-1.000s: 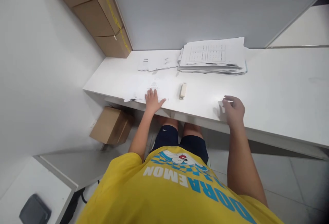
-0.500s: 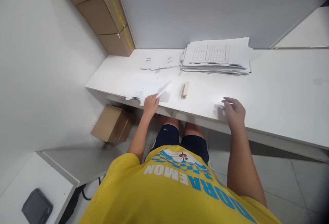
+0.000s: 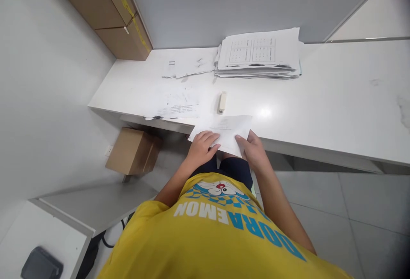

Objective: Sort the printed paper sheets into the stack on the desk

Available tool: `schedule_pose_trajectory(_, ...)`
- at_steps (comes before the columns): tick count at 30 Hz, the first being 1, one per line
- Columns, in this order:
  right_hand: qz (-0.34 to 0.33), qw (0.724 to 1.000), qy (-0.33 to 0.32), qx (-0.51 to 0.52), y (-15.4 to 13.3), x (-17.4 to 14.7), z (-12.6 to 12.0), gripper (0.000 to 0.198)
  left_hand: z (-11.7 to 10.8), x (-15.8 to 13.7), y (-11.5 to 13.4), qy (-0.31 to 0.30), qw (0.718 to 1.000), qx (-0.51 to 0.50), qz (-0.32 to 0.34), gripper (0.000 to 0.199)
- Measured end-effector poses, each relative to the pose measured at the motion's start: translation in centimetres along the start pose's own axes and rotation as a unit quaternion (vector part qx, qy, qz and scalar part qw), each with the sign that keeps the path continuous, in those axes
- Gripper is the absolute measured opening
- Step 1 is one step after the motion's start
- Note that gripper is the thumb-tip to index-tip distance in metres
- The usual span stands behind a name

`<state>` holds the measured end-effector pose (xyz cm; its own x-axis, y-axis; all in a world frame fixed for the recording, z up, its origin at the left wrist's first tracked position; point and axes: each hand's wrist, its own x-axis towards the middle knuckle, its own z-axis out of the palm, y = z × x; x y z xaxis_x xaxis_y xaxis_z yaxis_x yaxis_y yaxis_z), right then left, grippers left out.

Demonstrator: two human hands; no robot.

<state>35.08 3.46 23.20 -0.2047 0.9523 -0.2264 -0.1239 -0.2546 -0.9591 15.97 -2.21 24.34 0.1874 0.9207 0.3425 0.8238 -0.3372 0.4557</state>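
Observation:
A sheet of paper (image 3: 226, 127) with faint print lies tilted across the table's front edge, its near side hanging over my lap. My left hand (image 3: 202, 146) rests on the sheet's left part, fingers stretched out on top and thumb apart. At the right edge, my right hand (image 3: 253, 147) grips the sheet, thumb on top and fingers underneath. A small cream stapler (image 3: 222, 102) stands just beyond the sheet. To the left, more printed sheets (image 3: 177, 109) lie along the front edge.
A thick stack of printed papers (image 3: 265, 50) sits against the grey partition (image 3: 224, 6). Loose papers (image 3: 192, 65) lie beside it on the white table (image 3: 336, 100). Cardboard boxes (image 3: 124, 42) are stacked at the back left; another box (image 3: 128, 151) is below the table.
My left hand has drawn one sheet rightward off the left papers to in front of me. My right hand has moved left and taken hold of its right edge. The view has shifted.

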Motion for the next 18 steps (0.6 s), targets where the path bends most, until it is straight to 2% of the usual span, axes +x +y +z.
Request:
schedule_pose_trajectory(9, -0.018, 0.988, 0.112, -0.102, 1.2, 2.1, -4.2, 0.041, -0.3, -0.1, -1.6, 0.008, 0.999, 0.000, -0.046, 0.030)
schedule_pose_trajectory(15, -0.006, 0.979, 0.167, -0.114, 1.3, 2.3, -6.5, 0.045, 0.5, -0.7, -1.5, 0.002, 0.999, -0.003, -0.043, 0.029)
schedule_pose_trajectory(18, -0.001, 0.976, 0.175, -0.126, 1.2, 2.6, -7.9, 0.047, 0.5, 0.0, -1.7, -0.008, 1.000, 0.004, -0.026, 0.030)
